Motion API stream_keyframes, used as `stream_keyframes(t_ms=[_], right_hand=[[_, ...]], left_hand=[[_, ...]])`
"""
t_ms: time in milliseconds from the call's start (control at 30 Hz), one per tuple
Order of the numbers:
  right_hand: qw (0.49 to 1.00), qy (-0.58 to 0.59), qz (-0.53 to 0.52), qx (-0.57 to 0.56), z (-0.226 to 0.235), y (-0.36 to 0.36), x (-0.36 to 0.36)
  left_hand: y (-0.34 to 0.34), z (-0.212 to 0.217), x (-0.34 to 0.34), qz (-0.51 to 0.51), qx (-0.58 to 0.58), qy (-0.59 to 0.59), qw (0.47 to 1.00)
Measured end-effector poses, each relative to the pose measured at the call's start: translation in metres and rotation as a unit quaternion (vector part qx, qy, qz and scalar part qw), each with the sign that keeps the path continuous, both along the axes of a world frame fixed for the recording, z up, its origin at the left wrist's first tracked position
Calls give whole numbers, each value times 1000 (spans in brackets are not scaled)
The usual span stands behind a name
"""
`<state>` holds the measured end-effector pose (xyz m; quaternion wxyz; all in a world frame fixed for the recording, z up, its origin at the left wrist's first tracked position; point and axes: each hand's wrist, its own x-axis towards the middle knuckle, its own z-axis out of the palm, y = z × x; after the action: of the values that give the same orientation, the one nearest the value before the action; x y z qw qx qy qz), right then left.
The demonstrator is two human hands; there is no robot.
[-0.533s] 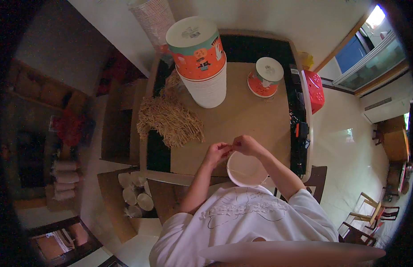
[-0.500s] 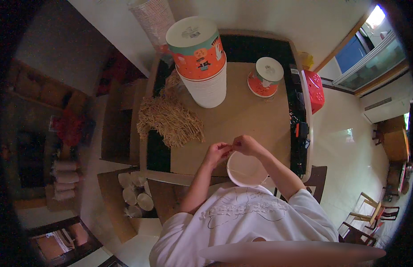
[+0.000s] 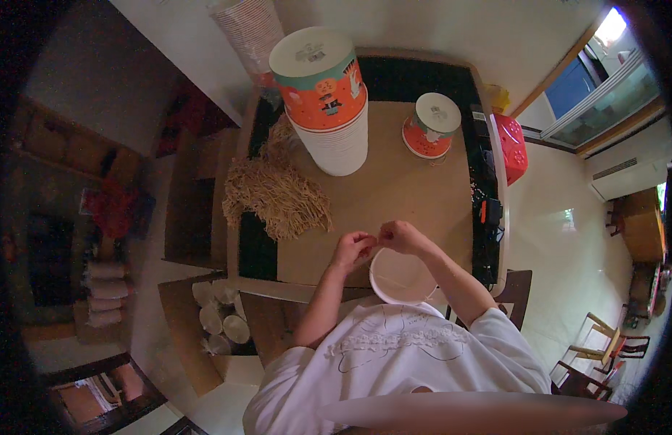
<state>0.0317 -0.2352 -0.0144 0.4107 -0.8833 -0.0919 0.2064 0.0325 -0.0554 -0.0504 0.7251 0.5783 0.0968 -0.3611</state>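
My left hand (image 3: 355, 250) and my right hand (image 3: 398, 237) meet fingertip to fingertip near the table's front edge. Both are closed in a pinch; whatever sits between the fingers is too small to make out. Just below them, a white paper bucket (image 3: 384, 288) rests against my shirt, its open mouth facing up. Its far rim lies beside my right hand and wrist. A faint thin strand shows inside it. To the left of my hands lies a bundle of tan twine (image 3: 276, 201).
A tall stack of orange-and-green paper buckets (image 3: 327, 101) stands upside down behind the twine. A smaller upturned bucket (image 3: 437, 114) is at the far right of the cardboard sheet (image 3: 394, 188). Left of the table, a cardboard box (image 3: 187, 330) holds several white cups. A red basket (image 3: 511, 148) is beyond the right edge.
My hands stay almost in place, their fingertips shifting slightly. The strand inside the bucket looks fainter than before.
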Motion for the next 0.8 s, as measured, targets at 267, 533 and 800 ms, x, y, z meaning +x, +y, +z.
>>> stream_keyframes(t_ms=[267, 533, 800], right_hand=[[1000, -8, -2, -15, -2, 0, 1], [999, -9, 11, -35, -8, 2, 3], [996, 33, 5, -83, -2, 6, 3]], left_hand=[[2, 11, -6, 37, -56, 40, 997], [-4, 5, -6, 19, 7, -3, 1000], [-11, -14, -8, 43, 64, -58, 995]])
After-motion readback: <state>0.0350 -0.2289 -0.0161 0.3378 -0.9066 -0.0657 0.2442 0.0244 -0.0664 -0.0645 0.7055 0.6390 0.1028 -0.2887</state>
